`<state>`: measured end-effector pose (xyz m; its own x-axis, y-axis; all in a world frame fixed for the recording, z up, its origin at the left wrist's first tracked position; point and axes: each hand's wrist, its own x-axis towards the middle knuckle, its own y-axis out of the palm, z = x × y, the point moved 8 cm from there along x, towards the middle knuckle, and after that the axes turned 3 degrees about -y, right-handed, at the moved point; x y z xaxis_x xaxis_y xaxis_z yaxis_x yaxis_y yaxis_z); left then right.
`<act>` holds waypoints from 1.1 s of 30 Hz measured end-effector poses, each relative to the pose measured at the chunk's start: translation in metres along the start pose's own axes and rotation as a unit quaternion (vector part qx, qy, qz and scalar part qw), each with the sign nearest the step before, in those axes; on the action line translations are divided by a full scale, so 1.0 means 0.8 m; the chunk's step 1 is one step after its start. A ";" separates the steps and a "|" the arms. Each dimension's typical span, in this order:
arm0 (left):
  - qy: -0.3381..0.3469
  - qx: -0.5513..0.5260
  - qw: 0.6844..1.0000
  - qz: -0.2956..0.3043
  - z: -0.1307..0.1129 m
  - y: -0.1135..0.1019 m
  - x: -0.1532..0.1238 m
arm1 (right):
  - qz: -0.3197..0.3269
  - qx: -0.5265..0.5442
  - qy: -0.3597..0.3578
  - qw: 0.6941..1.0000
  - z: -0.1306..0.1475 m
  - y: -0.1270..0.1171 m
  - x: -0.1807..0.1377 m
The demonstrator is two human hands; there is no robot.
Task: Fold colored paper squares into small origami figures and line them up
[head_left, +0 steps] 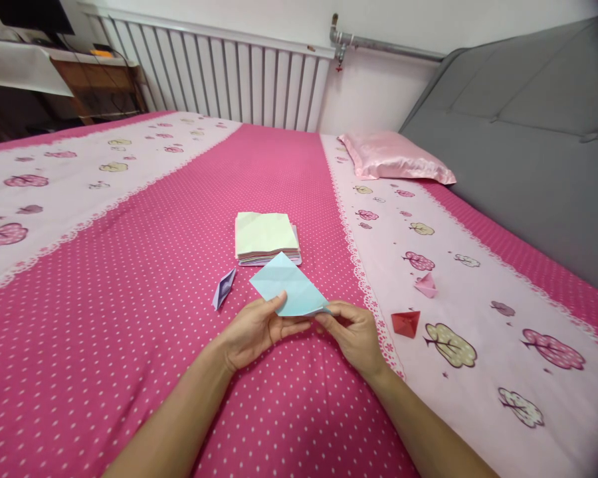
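Note:
A light blue sheet of origami paper (293, 287), with crease lines across it, is held between my two hands above the bed. My left hand (262, 325) supports it from below, the thumb pressed on top near its lower left edge. At the lower right corner, my right hand (353, 335) pinches the paper, where a narrow strip looks folded along the edge. Just beyond the sheet lies a stack of coloured paper (266, 234), pale green on top. A folded purple paper boat (224, 289) rests left of my left hand.
Right of my hands lie a red folded paper piece (405, 323) and a pink folded paper piece (426, 285). A pink pillow (393, 156) sits by the grey headboard (523, 133). A white radiator (219, 70) stands behind the bed, with a desk (94, 79) at far left.

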<state>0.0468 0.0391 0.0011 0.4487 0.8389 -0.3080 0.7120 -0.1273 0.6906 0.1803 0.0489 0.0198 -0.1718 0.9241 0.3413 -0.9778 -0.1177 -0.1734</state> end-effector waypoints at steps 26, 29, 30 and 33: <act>0.028 0.093 0.995 -0.022 0.013 -0.003 0.007 | -0.137 -0.006 0.115 0.984 -0.006 -0.013 -0.016; 0.036 0.093 0.994 -0.038 0.010 -0.006 0.007 | -0.144 0.008 0.108 0.984 -0.005 -0.015 -0.015; 0.041 0.090 0.994 -0.047 0.008 -0.007 0.008 | -0.137 0.018 0.109 0.984 -0.006 -0.014 -0.015; 0.062 0.072 0.993 -0.069 0.003 -0.011 0.008 | -0.108 0.052 0.121 0.985 -0.009 -0.006 -0.015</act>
<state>0.0452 0.0444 -0.0087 0.2776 0.9110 -0.3050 0.8366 -0.0731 0.5430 0.1880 0.0410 0.0103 0.0622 0.9900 0.1270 -0.9976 0.0653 -0.0210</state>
